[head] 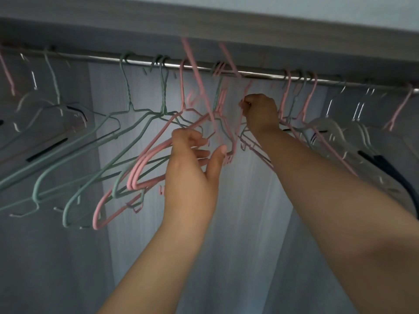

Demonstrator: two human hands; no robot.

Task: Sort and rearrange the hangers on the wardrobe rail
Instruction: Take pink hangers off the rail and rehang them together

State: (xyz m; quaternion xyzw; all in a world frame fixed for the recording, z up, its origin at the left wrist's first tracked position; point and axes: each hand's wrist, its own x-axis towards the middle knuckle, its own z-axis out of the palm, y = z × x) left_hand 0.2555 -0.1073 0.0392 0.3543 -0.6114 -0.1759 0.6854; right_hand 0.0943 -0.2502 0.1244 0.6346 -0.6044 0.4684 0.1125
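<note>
A steel wardrobe rail (256, 73) runs across the top. Green hangers (74, 155) hang left of centre, mixed with pink hangers (145, 159) in the middle. Clear plastic hangers (328, 130) hang at the right, and a few more at the far left (34, 103). My left hand (192, 164) grips the bars of several pink hangers below the rail. Two blurred pink hangers (199, 87) stand lifted, their hooks above the rail. My right hand (260, 114) is closed around the neck of a pink hanger just under the rail.
A grey wardrobe top board (204, 26) sits close above the rail. A pale striped back panel (238, 211) lies behind the hangers. Dark fabric (394, 175) hangs at the far right under the clear hangers.
</note>
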